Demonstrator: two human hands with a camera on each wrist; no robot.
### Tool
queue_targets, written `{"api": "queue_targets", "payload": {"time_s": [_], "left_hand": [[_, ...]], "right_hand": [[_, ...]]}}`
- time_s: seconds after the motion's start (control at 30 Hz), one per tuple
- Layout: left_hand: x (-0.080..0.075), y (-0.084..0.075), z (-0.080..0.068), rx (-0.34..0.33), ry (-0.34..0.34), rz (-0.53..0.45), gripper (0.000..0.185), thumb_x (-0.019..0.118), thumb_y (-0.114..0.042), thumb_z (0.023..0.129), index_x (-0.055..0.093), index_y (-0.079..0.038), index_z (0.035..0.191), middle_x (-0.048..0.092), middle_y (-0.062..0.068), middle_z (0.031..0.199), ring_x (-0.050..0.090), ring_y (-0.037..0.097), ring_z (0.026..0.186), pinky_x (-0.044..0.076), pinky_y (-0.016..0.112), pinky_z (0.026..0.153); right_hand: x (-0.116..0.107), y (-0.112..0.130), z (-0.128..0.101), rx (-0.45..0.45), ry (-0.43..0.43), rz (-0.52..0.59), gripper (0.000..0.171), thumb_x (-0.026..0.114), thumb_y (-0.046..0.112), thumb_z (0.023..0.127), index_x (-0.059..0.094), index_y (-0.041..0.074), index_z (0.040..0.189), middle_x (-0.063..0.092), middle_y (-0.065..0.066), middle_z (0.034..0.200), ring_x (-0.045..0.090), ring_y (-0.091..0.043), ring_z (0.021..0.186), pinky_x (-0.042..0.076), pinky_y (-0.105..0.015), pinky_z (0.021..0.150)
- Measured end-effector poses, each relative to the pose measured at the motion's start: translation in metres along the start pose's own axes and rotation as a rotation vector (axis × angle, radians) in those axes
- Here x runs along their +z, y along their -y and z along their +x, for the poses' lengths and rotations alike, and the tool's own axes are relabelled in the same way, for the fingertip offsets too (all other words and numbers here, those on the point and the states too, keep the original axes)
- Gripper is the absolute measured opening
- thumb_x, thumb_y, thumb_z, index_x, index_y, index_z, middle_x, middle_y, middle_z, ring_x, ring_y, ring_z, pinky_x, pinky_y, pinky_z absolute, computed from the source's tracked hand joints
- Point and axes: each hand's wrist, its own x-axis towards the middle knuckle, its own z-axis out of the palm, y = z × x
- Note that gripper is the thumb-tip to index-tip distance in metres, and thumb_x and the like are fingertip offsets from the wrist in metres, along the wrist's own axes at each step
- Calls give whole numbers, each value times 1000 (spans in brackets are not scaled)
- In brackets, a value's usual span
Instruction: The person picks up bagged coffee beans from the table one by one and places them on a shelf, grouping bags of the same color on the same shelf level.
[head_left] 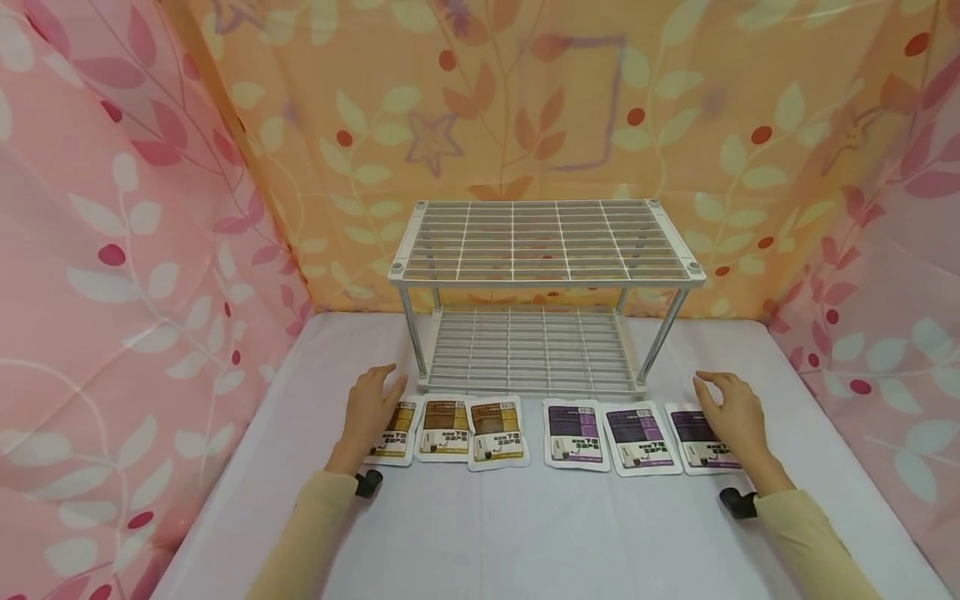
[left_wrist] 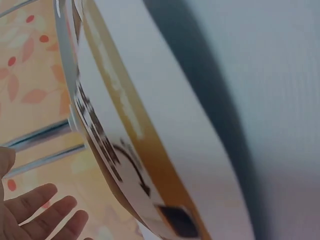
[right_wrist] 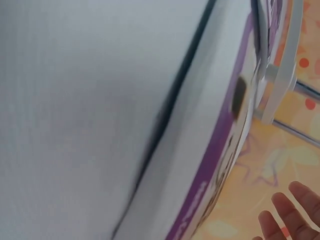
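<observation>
My left hand (head_left: pixel 371 410) hovers over or rests beside the leftmost brown-and-yellow pouch (head_left: pixel 397 440); contact cannot be made out. Its fingers are loosely bent with nothing between them, and the left wrist view shows the fingers (left_wrist: pixel 37 202) spread apart. Two more brown pouches (head_left: pixel 442 433) (head_left: pixel 497 433) lie to its right. On the other side, my right hand (head_left: pixel 738 421) is over the rightmost purple pouch (head_left: pixel 697 440) and partly covers it. The fingers (right_wrist: pixel 292 212) of this hand are relaxed and hold nothing. Two further purple pouches (head_left: pixel 573 435) (head_left: pixel 642 439) lie to its left.
Behind the pouches stands a two-tier white wire rack (head_left: pixel 547 279) with metal posts. A white cloth (head_left: pixel 525 533) covers the table. Patterned orange fabric (head_left: pixel 495 100) hangs at the back, with pink fabric (head_left: pixel 112 292) at the sides.
</observation>
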Motion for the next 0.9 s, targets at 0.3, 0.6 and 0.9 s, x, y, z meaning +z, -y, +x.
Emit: {"api": "queue_targets", "payload": {"time_s": [0.3, 0.6, 0.9], "left_hand": [[8, -18, -6, 45, -1, -31, 41, 58, -34, 91, 60, -3, 119, 60, 18, 117, 54, 36, 108, 42, 53, 90], [16, -39, -11, 133, -3, -27, 37, 64, -28, 88, 63, -4, 116, 62, 17, 114, 58, 35, 104, 46, 52, 86], [22, -66, -16, 189, 64, -49, 37, 64, -27, 88, 62, -7, 119, 62, 15, 118, 56, 35, 110, 42, 54, 93]], "right_hand": [[5, 10, -5, -6, 20, 50, 34, 54, 26, 93, 64, -3, 109, 62, -26, 101, 55, -41, 94, 41, -57, 76], [12, 22, -14, 3, 90, 72, 31, 55, 23, 93, 63, -1, 111, 63, -22, 105, 57, -37, 94, 50, -53, 73], [24, 31, -17, -41, 162, 135, 30, 57, 20, 92, 62, -1, 113, 62, -21, 105, 60, -35, 90, 53, -47, 70]]}}
